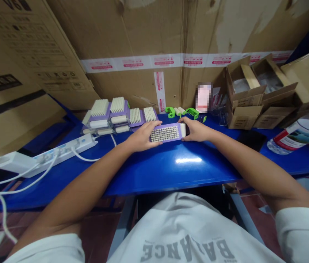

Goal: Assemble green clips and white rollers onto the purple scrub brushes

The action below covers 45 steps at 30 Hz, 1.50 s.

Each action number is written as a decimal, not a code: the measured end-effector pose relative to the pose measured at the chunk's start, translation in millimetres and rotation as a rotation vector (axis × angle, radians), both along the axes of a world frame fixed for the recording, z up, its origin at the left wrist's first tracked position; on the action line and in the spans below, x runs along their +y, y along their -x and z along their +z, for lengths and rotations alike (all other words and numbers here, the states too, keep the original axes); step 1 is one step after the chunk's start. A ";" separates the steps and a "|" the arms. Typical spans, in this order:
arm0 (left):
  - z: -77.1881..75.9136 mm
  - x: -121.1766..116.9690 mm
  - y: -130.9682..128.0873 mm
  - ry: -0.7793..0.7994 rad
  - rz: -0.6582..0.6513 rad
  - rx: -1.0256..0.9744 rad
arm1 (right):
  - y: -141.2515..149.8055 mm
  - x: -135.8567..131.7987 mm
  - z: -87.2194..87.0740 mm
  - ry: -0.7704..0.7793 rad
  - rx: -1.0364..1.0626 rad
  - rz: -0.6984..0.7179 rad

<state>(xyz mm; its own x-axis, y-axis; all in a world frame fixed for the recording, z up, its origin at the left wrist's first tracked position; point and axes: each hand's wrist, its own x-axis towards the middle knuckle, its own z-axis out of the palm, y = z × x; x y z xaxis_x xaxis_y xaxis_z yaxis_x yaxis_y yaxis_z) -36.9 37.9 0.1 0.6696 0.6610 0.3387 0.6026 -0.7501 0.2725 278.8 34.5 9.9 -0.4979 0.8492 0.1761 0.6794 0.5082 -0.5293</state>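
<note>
My left hand (143, 136) and my right hand (195, 130) hold a purple nail brush (167, 133) between them, just above the blue table top (168, 170). Its pale bristles face up, and a white strip (183, 130) lies along its right end. Behind my left hand stands a cluster of purple brushes with white bristles and white blocks (110, 115), some in clear trays. Bright green plastic clips (171, 112) and small white pieces (179, 111) lie just beyond my right hand.
A white power strip (47, 155) with cables lies at the table's left. Open cardboard boxes (244, 96) stand at the back right, and a labelled bottle (299, 133) lies at the right. A black flat object (250, 140) sits nearby. Large cartons (154, 44) form the back wall.
</note>
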 end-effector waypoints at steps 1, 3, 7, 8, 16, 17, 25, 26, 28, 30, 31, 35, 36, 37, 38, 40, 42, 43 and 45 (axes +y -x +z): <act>-0.7 0.6 0.3 -0.014 -0.010 -0.001 | -0.7 0.1 -0.3 0.021 0.010 0.009; -2.0 2.4 1.2 -0.038 -0.029 0.005 | -2.3 1.3 -1.6 0.059 0.051 0.043; -2.5 5.3 2.6 -0.074 -0.057 0.036 | -5.1 6.1 -5.2 0.076 0.138 0.108; -2.1 5.4 2.7 -0.077 -0.066 0.044 | -5.5 7.2 -5.9 0.066 0.145 0.111; 0.4 4.8 5.7 -0.071 -0.141 0.074 | -5.8 8.9 -6.3 0.097 0.207 0.149; 0.0 5.6 6.4 -0.067 -0.153 0.071 | -5.7 8.5 -5.7 0.096 0.210 0.150; -6.1 11.2 7.2 -0.062 -0.137 0.036 | -5.6 7.4 -2.0 0.118 0.234 0.232; -6.5 11.2 6.9 -0.048 -0.121 0.038 | -5.6 7.5 -2.1 0.123 0.240 0.239; -6.5 10.7 6.4 -0.019 -0.099 0.050 | -5.6 7.6 -2.5 0.132 0.249 0.239; -5.5 9.5 5.9 0.000 -0.095 0.059 | -5.7 7.6 -2.8 0.150 0.250 0.234; -4.8 8.8 5.8 0.006 -0.100 0.062 | -5.8 7.7 -3.1 0.160 0.247 0.232; -2.8 7.7 6.2 0.011 -0.121 0.076 | -6.1 8.9 -5.1 0.177 0.245 0.238; -3.0 8.2 6.5 0.008 -0.123 0.076 | -6.1 9.4 -5.9 0.175 0.247 0.237; -3.4 8.9 6.8 0.004 -0.125 0.072 | -6.2 9.9 -6.6 0.173 0.250 0.237; -4.0 9.7 7.0 0.002 -0.128 0.067 | -6.5 10.5 -7.2 0.172 0.254 0.237; -5.5 11.3 7.3 0.007 -0.131 0.056 | -8.0 11.8 -7.8 0.188 0.272 0.247; -6.7 12.5 7.3 0.022 -0.131 0.036 | -11.1 13.7 -7.7 0.242 0.307 0.268; -7.1 12.8 7.1 0.031 -0.128 0.016 | -13.3 15.0 -7.4 0.276 0.331 0.277; -7.5 13.0 6.8 0.057 -0.114 -0.050 | -18.5 18.2 -7.2 0.340 0.379 0.287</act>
<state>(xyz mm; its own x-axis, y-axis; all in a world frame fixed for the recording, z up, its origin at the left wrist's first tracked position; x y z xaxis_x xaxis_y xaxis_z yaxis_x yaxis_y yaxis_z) -43.7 50.9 -7.4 0.7246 0.6007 0.3377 0.4990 -0.7953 0.3442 297.4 52.8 2.7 -0.6717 0.7297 0.1281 0.2709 0.4029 -0.8742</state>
